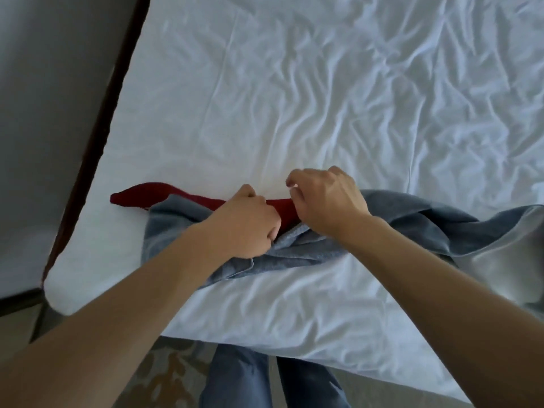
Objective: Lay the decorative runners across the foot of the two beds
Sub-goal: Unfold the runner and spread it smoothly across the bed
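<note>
A crumpled runner lies across the near end of a white-sheeted bed (323, 98). Its blue-grey side (412, 222) shows on most of it, and a dark red side (141, 195) sticks out toward the left edge. My left hand (247, 225) grips the bunched cloth in a fist where red meets blue. Just to its right, my right hand (326, 198) hovers over the fabric with fingers curled, thumb and forefinger pinching the red edge. The runner's right end runs off the frame.
The sheet is wrinkled, most of all at the upper right. A dark wooden bed frame edge (109, 113) runs along the left side, with a grey wall or floor beyond. My legs in blue trousers (241, 378) stand on patterned carpet at the bed's foot.
</note>
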